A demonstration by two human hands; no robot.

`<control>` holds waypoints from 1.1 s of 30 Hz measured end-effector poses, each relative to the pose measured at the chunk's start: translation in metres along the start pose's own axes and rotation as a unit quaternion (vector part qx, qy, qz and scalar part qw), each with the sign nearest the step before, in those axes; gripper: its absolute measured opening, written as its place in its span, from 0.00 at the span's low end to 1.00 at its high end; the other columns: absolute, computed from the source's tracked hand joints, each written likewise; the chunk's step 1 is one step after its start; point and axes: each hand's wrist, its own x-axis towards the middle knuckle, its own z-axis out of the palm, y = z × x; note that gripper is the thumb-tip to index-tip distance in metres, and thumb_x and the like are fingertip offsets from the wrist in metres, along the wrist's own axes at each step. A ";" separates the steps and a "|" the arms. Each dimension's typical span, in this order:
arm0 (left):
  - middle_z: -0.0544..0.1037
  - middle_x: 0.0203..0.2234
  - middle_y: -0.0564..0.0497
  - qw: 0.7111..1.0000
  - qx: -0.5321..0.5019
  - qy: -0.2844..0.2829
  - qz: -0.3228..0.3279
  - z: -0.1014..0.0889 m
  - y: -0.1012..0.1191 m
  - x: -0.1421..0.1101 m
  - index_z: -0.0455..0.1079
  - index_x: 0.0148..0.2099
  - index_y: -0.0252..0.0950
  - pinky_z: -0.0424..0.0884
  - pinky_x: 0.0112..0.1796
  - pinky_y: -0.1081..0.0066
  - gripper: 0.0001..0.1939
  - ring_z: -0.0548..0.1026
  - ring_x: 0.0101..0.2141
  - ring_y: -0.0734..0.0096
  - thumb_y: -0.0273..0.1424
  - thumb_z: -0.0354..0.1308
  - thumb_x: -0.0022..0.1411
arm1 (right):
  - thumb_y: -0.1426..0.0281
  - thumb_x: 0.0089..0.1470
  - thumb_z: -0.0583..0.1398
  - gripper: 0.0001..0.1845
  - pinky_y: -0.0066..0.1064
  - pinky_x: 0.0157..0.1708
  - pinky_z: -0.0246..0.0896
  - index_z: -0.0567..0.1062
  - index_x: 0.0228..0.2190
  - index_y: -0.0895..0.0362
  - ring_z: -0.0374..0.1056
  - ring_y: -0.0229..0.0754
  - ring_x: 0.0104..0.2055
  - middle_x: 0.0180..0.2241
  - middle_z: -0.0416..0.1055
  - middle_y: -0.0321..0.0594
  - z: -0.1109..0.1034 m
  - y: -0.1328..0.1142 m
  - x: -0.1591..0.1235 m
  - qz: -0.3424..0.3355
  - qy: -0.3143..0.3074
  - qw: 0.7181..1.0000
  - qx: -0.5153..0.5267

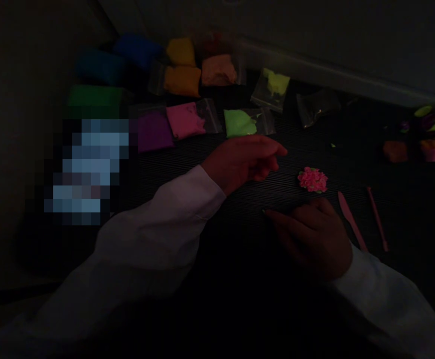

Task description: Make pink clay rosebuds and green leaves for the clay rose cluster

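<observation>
My left hand (245, 162) is over the dark table, just in front of the bag of light green clay (237, 122). Its fingers reach to the right, some a little bent, and I see nothing held in them. My right hand (312, 239) is lower and to the right, with thumb and index finger brought together at their tips. A tiny pale speck shows at those fingertips, too small to name. Just beyond the right hand lies a pink clay flower (313, 180) with bits of green at its edge. A pink plastic knife (352, 219) and a thin pink modelling stick (377, 218) lie right of that hand.
Several clay bags line the back, including pink (184, 120), purple (153, 130), orange (183, 81) and yellow (276, 82). A clear bag (317, 107) lies right of them. A brown lump (395, 151) and a small pink pot (433, 151) are far right. A blurred-out lit screen (93, 164) is left.
</observation>
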 end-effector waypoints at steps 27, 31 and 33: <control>0.67 0.20 0.53 1.000 0.014 0.005 -0.002 0.001 0.001 -0.001 0.65 0.32 0.29 0.56 0.22 0.77 0.08 0.64 0.20 0.82 0.29 0.49 0.54 | 0.69 0.50 0.54 0.15 0.34 0.31 0.44 0.70 0.41 0.55 0.56 0.35 0.25 0.21 0.65 0.34 0.001 -0.005 0.002 0.014 -0.025 0.999 -0.020; 0.67 0.20 0.53 1.000 0.015 0.012 -0.006 0.001 0.001 -0.001 0.65 0.33 0.29 0.56 0.22 0.77 0.08 0.64 0.20 0.81 0.29 0.48 0.55 | 0.69 0.51 0.53 0.14 0.34 0.31 0.44 0.70 0.40 0.56 0.57 0.35 0.25 0.21 0.65 0.34 0.000 -0.005 0.004 0.012 -0.034 0.999 -0.020; 0.67 0.20 0.53 1.000 0.012 0.011 -0.005 0.001 0.001 -0.001 0.65 0.33 0.28 0.56 0.21 0.77 0.08 0.65 0.20 0.81 0.29 0.48 0.55 | 0.69 0.50 0.53 0.14 0.34 0.31 0.44 0.71 0.40 0.56 0.57 0.35 0.25 0.21 0.65 0.35 -0.001 -0.005 0.004 0.012 -0.035 0.999 -0.019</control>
